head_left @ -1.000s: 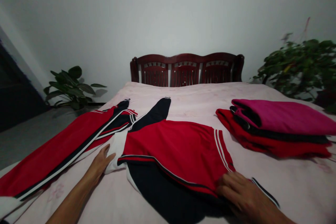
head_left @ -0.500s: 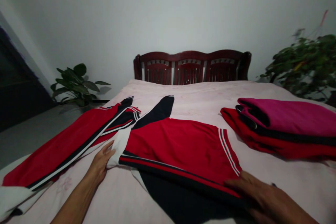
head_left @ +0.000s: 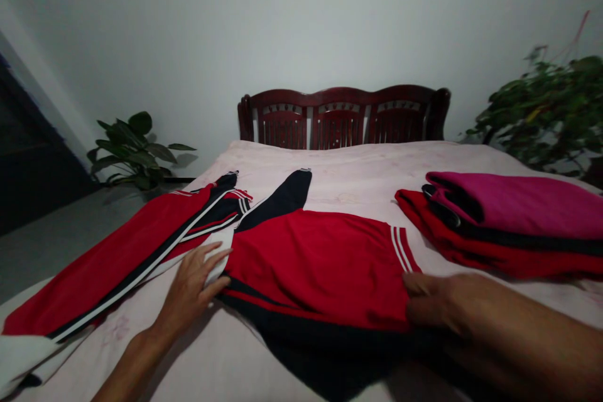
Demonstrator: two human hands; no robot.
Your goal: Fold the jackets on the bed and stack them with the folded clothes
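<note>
A red, navy and white track jacket (head_left: 311,264) lies spread on the bed, its white part at the left and its striped hem at the right. One navy sleeve (head_left: 282,198) stretches toward the headboard. My left hand (head_left: 195,279) rests on the white part, fingers apart, with the thumb near the navy edge. At the hem, my right hand (head_left: 438,304) has its fingers closed on the jacket; they are partly blurred. The near navy side hangs toward me, and its lower end is hidden by my right arm.
Red and navy track clothing (head_left: 122,251) with white stripes lies along the left. Folded magenta (head_left: 532,207) and red (head_left: 494,254) garments are stacked at the right. Behind the pink bedsheet (head_left: 367,166) stands a dark wooden headboard (head_left: 339,116). Potted plants (head_left: 136,147) flank the bed.
My left hand has moved right and forward over the white part, its fingers spreading. My right hand has shifted up along the hem, and the jacket's near edge now lies differently, showing more navy.
</note>
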